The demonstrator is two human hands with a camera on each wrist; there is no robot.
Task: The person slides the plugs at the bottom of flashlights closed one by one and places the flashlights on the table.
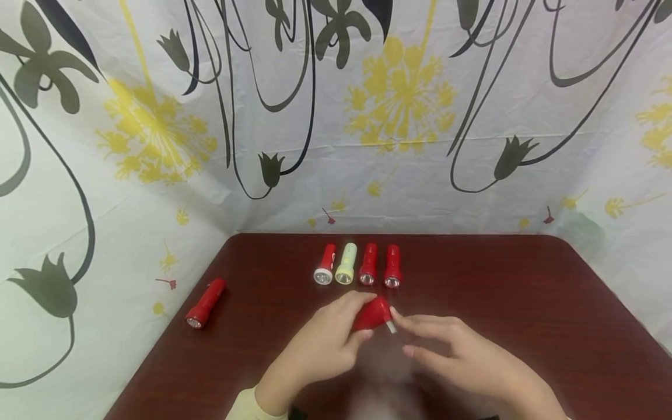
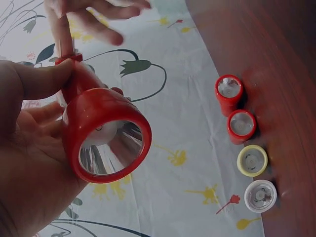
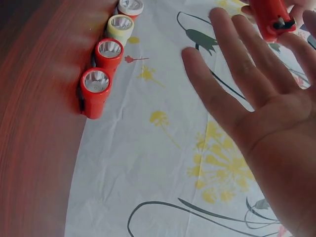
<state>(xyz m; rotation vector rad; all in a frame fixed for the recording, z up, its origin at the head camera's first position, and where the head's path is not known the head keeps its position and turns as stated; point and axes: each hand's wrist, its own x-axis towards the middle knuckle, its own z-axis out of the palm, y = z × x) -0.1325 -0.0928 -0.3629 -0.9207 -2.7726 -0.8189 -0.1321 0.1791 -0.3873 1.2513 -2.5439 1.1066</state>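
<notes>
My left hand (image 1: 325, 341) grips a red flashlight (image 1: 371, 314) above the near part of the table. A short pale tab (image 1: 391, 326) sticks out of its tail end. In the left wrist view its wide lens head (image 2: 86, 111) points toward the camera, with the thumb across the narrower body. My right hand (image 1: 467, 353) is beside the tail, fingers extended and spread, one fingertip right at the end. The right wrist view shows a dark opening (image 3: 284, 23) in that tail, close to the right fingers.
Across the table's (image 1: 472, 280) far side stand or lie a red flashlight with white rim (image 1: 326, 261), a pale yellow one (image 1: 347, 262) and two red ones (image 1: 369, 262). Another red flashlight (image 1: 207, 301) lies near the left edge. A patterned cloth (image 1: 336, 128) hangs behind.
</notes>
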